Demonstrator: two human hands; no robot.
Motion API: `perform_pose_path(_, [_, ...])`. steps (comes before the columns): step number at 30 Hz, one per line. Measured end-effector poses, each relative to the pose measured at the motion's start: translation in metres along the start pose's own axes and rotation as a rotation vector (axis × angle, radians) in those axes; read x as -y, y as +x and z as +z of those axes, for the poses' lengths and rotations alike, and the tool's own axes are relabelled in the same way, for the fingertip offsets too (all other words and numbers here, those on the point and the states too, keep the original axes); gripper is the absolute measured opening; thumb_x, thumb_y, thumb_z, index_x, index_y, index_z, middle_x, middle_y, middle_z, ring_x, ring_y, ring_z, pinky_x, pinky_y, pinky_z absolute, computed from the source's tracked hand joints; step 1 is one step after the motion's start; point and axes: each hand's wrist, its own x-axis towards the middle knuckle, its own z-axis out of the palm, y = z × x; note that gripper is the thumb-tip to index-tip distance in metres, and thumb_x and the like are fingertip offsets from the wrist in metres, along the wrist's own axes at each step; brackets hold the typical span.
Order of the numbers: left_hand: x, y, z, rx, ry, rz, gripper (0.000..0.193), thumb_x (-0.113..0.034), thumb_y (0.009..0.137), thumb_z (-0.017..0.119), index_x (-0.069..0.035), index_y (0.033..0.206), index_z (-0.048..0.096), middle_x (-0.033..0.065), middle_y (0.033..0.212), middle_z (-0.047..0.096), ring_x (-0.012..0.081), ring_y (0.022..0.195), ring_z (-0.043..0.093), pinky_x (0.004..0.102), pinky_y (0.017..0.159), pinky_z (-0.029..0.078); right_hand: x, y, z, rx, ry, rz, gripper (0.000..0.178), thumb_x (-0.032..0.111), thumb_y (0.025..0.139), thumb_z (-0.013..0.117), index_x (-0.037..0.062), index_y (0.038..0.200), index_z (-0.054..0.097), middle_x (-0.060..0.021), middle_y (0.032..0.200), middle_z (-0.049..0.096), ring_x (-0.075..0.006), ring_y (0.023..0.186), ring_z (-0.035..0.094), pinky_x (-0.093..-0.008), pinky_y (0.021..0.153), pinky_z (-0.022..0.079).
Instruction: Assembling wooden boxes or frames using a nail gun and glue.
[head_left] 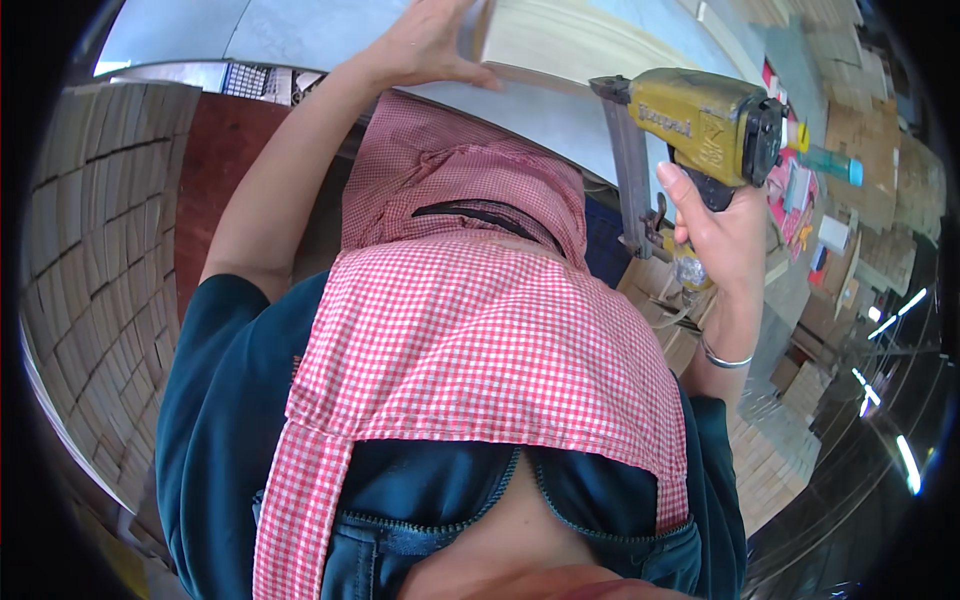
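My right hand (727, 235) is wrapped round the handle of a yellow pneumatic nail gun (692, 105), raised at the right. The gun's dark nose and magazine stand beside the near edge of a pale wooden piece, perhaps a box or drawer; whether they touch it I cannot tell. A clear teal-tipped fitting sticks out of the gun's back. At the left end of the pale wooden piece (570, 38), my left hand (430, 45) grips its corner, thumb along the near side. The upper frame edge cuts off some of its fingers.
The wooden piece lies on a light blue-grey worktable (290, 35). Stacked wooden strips (90, 220) fill the left side, next to a reddish-brown board (225, 180). More timber piles (860, 130) stand at the right. A blue crate (605, 235) is below the table.
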Motion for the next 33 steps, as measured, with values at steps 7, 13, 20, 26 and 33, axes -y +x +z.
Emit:
perform_pose_path(7, [-0.007,0.002,0.012,-0.052,0.026,-0.037,0.131,-0.049,0.062,0.091,0.004,0.156,0.018,0.0266,0.14,0.047,0.0381,0.127,0.05,0.0447,0.113,0.034,0.015,0.016,0.027,0.13,-0.018,-0.139,0.025,0.015,0.087,0.077,-0.0036,0.103,0.073,-0.0102,0.087,0.076,-0.0196,0.069,0.071,-0.029,0.059,0.054])
perform_pose_path(13, [-0.013,0.0,0.013,-0.087,0.087,-0.034,0.131,-0.05,0.062,0.09,0.006,0.155,0.018,0.0254,0.133,0.051,0.038,0.121,0.053,0.044,0.111,0.035,0.021,0.026,0.036,0.156,-0.032,-0.164,0.027,0.015,0.087,0.077,-0.0049,0.103,0.072,-0.0127,0.093,0.077,-0.0221,0.077,0.074,-0.0301,0.063,0.055])
perform_pose_path(20, [-0.009,0.0,0.017,-0.186,0.04,0.033,0.131,-0.051,0.062,0.09,0.005,0.155,0.018,0.0257,0.133,0.051,0.0377,0.122,0.053,0.0445,0.112,0.035,0.029,0.029,0.038,0.168,-0.062,-0.072,0.027,0.015,0.087,0.078,-0.0052,0.104,0.072,-0.0131,0.093,0.077,-0.0224,0.076,0.073,-0.0304,0.062,0.055])
perform_pose_path(26, [-0.007,0.0,0.019,-0.236,0.039,0.099,0.131,-0.05,0.061,0.091,0.005,0.155,0.018,0.0261,0.137,0.049,0.0379,0.125,0.051,0.0449,0.113,0.035,0.036,0.035,0.033,0.193,-0.181,-0.125,0.027,0.015,0.087,0.078,-0.0053,0.104,0.072,-0.0134,0.092,0.077,-0.0224,0.074,0.073,-0.0302,0.061,0.055])
perform_pose_path(33, [-0.003,0.002,0.024,-0.354,0.082,0.191,0.132,-0.049,0.06,0.091,0.005,0.155,0.018,0.0269,0.143,0.046,0.0383,0.13,0.049,0.0453,0.115,0.033,0.048,0.052,0.03,0.168,-0.167,-0.195,0.027,0.015,0.087,0.078,-0.0055,0.104,0.072,-0.013,0.089,0.076,-0.0216,0.07,0.072,-0.0298,0.06,0.054])
